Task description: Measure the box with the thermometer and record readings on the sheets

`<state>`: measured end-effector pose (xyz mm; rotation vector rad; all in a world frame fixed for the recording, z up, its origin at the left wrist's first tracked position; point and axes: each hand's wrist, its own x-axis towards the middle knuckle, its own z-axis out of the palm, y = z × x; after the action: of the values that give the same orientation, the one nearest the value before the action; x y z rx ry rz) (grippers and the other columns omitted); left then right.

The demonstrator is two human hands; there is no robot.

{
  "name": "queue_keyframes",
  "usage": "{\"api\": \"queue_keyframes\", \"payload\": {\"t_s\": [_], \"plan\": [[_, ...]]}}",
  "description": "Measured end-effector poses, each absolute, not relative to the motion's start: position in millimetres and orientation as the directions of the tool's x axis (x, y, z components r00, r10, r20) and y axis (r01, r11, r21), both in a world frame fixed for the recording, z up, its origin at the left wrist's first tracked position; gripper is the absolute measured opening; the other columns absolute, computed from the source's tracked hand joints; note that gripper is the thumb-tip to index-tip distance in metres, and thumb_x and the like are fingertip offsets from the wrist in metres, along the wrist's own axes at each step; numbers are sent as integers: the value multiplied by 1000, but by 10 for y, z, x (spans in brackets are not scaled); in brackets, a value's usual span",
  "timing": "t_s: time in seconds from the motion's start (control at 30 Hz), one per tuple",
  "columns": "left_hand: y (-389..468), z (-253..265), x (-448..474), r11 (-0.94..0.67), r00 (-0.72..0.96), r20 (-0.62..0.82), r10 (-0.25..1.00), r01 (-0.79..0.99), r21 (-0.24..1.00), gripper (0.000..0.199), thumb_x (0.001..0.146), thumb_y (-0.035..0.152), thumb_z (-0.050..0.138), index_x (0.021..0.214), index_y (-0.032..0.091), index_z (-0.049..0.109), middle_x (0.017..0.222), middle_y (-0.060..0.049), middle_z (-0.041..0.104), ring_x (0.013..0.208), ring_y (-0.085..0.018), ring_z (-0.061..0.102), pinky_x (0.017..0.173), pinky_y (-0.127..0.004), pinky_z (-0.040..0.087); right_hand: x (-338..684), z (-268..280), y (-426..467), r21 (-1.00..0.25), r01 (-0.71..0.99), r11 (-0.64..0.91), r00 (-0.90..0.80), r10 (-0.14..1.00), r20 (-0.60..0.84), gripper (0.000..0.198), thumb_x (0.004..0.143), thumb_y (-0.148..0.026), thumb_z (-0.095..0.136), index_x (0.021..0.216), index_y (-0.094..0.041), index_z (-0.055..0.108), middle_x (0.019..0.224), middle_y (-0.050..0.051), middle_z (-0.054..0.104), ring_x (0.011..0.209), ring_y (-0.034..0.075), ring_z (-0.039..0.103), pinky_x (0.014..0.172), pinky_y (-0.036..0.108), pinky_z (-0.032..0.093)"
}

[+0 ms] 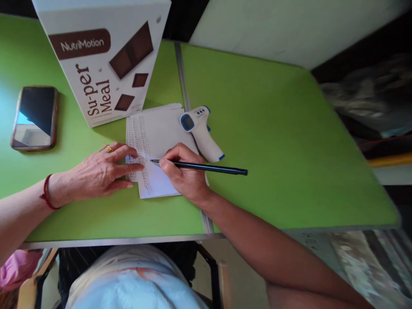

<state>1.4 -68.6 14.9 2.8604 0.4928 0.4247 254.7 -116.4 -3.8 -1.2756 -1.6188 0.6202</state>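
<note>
My right hand [185, 171] grips a black pen [212, 168], its tip at the surface of a white sheet of paper [164, 133]. Rows of small handwriting run along the paper's left side. With fingers stretched out, my left hand [111, 169] lies flat across the sheet's left edge; a gold ring and a red cord bracelet are on it. Just beyond my right hand, a white and blue infrared thermometer [206, 137] rests against the paper's right side. Part of the sheet is hidden under my hands.
A tall white NutriMotion box [106, 60] stands behind the paper. Left of it lies a smartphone [35, 118] in a brown case. The green table [277, 141] has a metal seam [183, 77] and a front edge near my body. A pale wall [257, 30] borders the back.
</note>
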Motion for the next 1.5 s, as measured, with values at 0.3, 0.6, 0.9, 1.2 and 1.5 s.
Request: {"api": "queue_keyframes", "payload": {"t_s": [0.3,0.6,0.9,1.2,1.5], "plan": [[-687,164,13,-938,905,270,329,279,208,50,114,48,39,141,18,68,131,-20,63,111,-32,62,100,-48,55,2519,-44,-1157,-816,422,396,-10,902,432,22,86,-25,64,69,-26,50,54,-7,53,48,12,46,48,25,37],[-686,158,7,-934,904,265,334,281,221,47,114,47,42,142,19,67,132,-20,63,112,-32,62,102,-48,53,2527,-44,-1156,-817,426,388,-45,911,409,21,87,-26,63,71,-26,49,58,-7,53,50,11,45,49,25,37],[-683,169,19,-942,902,291,318,264,209,47,114,46,41,139,17,68,130,-20,64,110,-32,63,99,-47,55,2517,-29,-1151,-830,414,374,-58,921,386,20,85,-27,61,71,-26,46,57,-8,51,48,10,42,47,24,34],[-681,161,9,-935,905,264,334,282,217,45,113,46,44,142,19,67,132,-19,63,111,-31,62,101,-47,54,2530,-40,-1153,-825,429,368,-43,921,388,21,86,-29,62,70,-26,48,56,-8,52,47,10,43,47,25,36],[-682,145,4,-936,903,270,333,282,212,48,113,48,42,140,18,68,131,-20,63,112,-32,62,101,-48,54,2545,-44,-1148,-802,461,380,1,903,429,19,85,-26,61,70,-26,48,55,-7,53,49,12,46,48,25,38]]}}
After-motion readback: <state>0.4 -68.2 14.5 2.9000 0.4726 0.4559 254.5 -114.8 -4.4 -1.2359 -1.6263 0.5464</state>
